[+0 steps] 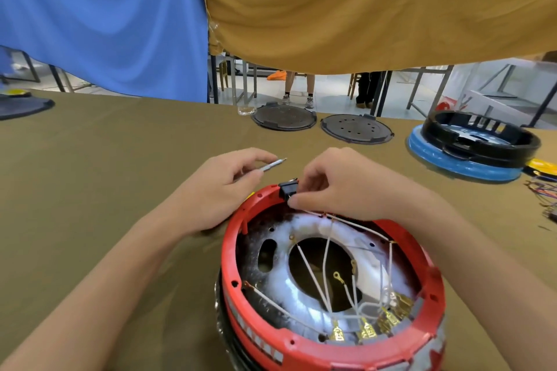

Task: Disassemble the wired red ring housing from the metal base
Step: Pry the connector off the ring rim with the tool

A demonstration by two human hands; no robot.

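Note:
The red ring housing sits in front of me on the olive cloth, open side up, with white wires and brass terminals crossing over the metal base inside it. A black connector block is mounted on the ring's far rim. My right hand reaches over that rim, its thumb and fingers pinching at the block and the wire ends beside it. My left hand rests just left of the ring and holds a slim metal screwdriver, its tip pointing right and away from me.
Two dark round lids lie at the table's far edge. A black ring on a blue base stands far right, with loose coloured wires near it. Blue and tan curtains hang behind the table; people's legs show beyond.

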